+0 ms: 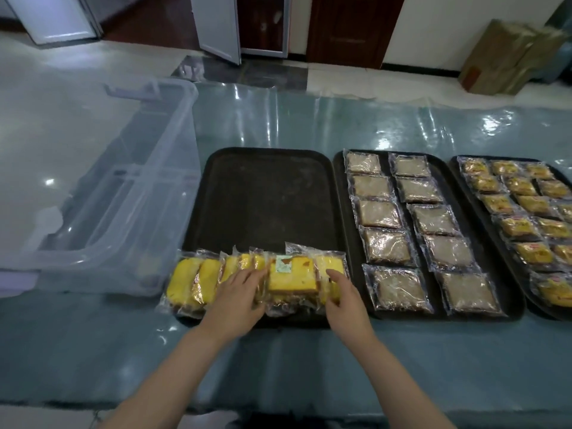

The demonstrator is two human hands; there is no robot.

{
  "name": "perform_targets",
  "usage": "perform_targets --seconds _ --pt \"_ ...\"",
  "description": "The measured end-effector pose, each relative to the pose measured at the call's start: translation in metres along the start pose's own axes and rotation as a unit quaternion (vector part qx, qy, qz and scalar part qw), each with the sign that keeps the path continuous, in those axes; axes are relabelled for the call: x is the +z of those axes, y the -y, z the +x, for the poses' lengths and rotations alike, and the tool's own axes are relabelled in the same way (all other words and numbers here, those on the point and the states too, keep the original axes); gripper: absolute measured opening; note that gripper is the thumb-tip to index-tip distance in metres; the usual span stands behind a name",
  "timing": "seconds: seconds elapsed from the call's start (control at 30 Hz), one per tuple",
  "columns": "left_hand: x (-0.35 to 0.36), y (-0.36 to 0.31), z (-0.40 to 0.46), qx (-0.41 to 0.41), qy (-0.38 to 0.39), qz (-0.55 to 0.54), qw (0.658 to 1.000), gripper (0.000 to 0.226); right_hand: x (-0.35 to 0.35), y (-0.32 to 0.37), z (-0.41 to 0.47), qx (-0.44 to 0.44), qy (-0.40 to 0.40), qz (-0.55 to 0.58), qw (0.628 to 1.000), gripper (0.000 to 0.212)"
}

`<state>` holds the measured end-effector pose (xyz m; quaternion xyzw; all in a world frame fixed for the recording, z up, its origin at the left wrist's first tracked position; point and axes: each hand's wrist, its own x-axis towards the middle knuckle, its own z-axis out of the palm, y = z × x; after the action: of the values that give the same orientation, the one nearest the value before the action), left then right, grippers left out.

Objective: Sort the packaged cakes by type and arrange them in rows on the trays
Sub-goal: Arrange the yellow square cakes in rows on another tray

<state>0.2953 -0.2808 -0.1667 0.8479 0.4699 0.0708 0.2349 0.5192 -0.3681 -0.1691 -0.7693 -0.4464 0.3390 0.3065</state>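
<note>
Three black trays lie side by side on the table. The left tray (269,193) carries a leaning row of yellow packaged cakes (198,280) along its near edge, the rest of it bare. My left hand (238,292) rests with straight fingers against the left side of one yellow cake with a pale label (292,274). My right hand (343,292) touches the packets on that cake's right side. The middle tray (340,193) holds two rows of brown packaged cakes (387,246). The right tray (458,168) holds rows of orange-labelled cakes (523,227).
A clear plastic bin (117,193) stands on the table left of the trays. The table wears a shiny plastic sheet (309,119). A cardboard box (507,57) sits on the floor at the back right, near dark doors.
</note>
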Motion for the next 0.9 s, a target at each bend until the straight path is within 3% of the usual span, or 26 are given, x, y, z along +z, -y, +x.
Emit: perform_targets --seconds 0.4,0.67,0.9 --pt "0.003 0.001 0.014 -0.007 0.024 -0.007 1.0 0.067 -0.012 -0.006 0.008 -0.021 0.024 -0.036 0.999 0.054" --pt "0.012 -0.003 0.013 -0.042 -0.025 -0.105 0.993 0.063 -0.024 -0.015 0.021 -0.061 0.043 -0.028 0.997 0.033" --pt "0.02 -0.008 0.01 -0.059 -0.048 -0.131 0.989 0.063 -0.026 -0.028 0.025 -0.061 0.051 0.015 0.997 0.032"
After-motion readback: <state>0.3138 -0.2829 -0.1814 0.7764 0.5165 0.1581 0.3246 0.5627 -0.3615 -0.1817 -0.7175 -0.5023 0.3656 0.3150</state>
